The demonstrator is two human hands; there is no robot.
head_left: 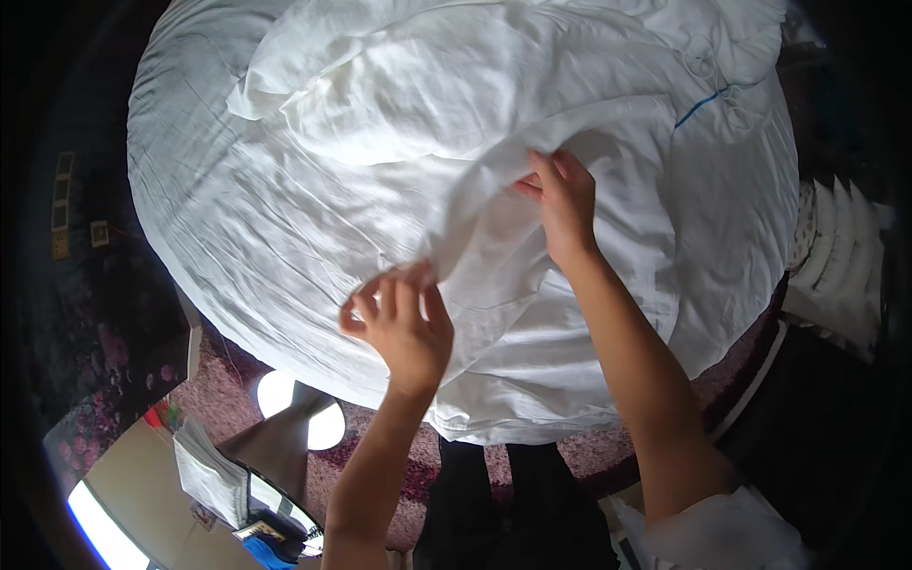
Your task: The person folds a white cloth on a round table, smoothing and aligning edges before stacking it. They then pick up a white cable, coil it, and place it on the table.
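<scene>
A thin white cloth [475,214] lies partly raised over a bed covered in a white sheet [218,218]. My right hand [568,204] pinches its raised edge between thumb and fingers. Lower and to the left, my left hand [408,323] has its fingers curled at the other end of the same edge, closed on it. Between the two hands the edge stretches slantwise and looks slightly blurred. The rest of the cloth spreads in loose folds under my right forearm. Its exact kind does not show.
Bunched white bedding [408,85] covers the far side of the bed. A blue cord [703,106] lies at the far right. A patterned rug [228,380], a lit lamp [326,426] and stacked papers [209,470] are at lower left; white ruffled fabric [841,256] stands at right.
</scene>
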